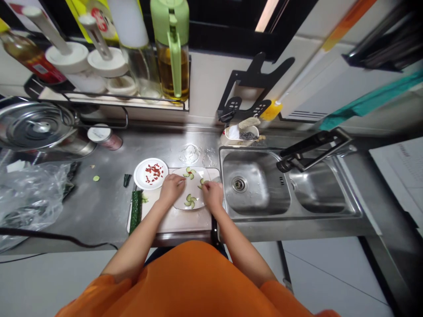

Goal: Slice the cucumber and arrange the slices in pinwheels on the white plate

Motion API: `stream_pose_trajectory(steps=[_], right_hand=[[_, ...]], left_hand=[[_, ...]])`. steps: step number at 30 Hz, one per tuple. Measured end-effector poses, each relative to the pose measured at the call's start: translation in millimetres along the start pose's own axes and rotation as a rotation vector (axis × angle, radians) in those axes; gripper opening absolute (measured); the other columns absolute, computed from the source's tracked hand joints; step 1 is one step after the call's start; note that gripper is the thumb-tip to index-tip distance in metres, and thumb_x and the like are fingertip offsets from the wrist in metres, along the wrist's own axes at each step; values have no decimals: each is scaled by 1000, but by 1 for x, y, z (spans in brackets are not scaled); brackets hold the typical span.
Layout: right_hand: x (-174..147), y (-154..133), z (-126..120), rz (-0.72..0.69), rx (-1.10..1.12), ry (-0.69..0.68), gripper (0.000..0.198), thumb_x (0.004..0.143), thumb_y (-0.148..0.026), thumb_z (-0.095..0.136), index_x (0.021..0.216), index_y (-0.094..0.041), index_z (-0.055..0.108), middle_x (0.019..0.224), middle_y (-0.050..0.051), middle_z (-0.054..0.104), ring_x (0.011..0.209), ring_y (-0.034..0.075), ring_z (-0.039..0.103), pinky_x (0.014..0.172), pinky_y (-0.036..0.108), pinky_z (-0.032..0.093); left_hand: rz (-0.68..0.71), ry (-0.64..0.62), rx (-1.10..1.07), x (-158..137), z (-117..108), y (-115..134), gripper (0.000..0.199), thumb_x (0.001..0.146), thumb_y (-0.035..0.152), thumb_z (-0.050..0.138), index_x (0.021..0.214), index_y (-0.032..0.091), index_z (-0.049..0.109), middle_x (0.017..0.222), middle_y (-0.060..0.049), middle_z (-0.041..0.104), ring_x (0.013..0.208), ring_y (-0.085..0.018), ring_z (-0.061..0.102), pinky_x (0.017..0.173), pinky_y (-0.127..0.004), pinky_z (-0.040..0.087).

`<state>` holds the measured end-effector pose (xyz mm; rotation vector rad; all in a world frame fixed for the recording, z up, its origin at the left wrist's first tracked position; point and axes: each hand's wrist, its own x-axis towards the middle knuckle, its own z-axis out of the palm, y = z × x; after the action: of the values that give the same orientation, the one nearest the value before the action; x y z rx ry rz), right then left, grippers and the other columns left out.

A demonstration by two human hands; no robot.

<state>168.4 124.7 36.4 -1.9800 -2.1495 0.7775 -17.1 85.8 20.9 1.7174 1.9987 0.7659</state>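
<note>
A clear-rimmed white plate [180, 203] rests on a white cutting board [172, 224]. On it, thin cucumber slices are fanned into pinwheels, one at the top [189, 173] and one at the bottom [190, 201]. My right hand [213, 196] reaches over the plate's right edge, fingers pinched at another group of cucumber slices [202, 182], partly covered by the fingertips. Over the plate's left side, my left hand [172, 189] has its fingers closed together; what they hold, if anything, is too small to make out. A small white dish [142, 181] of chopped red pieces [154, 172] sits by my left hand.
A cut cucumber [135, 211] lies on the board's left edge, with a cucumber end [127, 179] nearby. A black-handled knife [214, 231] is at the board's right. The double sink [257, 185] is to the right; a plastic bag [29, 198] and lidded pot [36, 125] are left.
</note>
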Motion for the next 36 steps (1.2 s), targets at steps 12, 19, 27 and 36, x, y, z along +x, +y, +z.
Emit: stream_pose_trajectory(steps=[12, 19, 27, 36], right_hand=[[2, 12, 5, 22, 24, 64, 21, 84, -26, 52, 75, -21, 70, 76, 2, 68, 74, 15, 52, 75, 25, 33], [4, 11, 3, 34, -8, 29, 21, 84, -25, 52, 76, -20, 71, 75, 3, 67, 76, 16, 54, 75, 25, 32], [3, 11, 4, 51, -18, 38, 21, 83, -25, 52, 75, -19, 70, 73, 4, 66, 74, 16, 52, 74, 26, 32], [2, 5, 1, 94, -44, 20, 18, 83, -24, 52, 78, -20, 69, 77, 4, 65, 81, 19, 51, 71, 28, 32]], left_hand=[[218, -235, -13, 11, 42, 32, 25, 80, 14, 51, 94, 21, 70, 88, -7, 63, 90, -21, 53, 84, -37, 43], [239, -277, -6, 15, 46, 33, 21, 80, 15, 53, 91, 21, 70, 86, -7, 61, 88, -20, 52, 83, -36, 42], [248, -290, -1, 17, 50, 31, 21, 80, 15, 52, 88, 21, 71, 84, -7, 61, 87, -20, 51, 81, -35, 42], [270, -302, 30, 19, 50, 31, 22, 79, 15, 52, 87, 22, 71, 82, -7, 60, 87, -21, 51, 78, -36, 41]])
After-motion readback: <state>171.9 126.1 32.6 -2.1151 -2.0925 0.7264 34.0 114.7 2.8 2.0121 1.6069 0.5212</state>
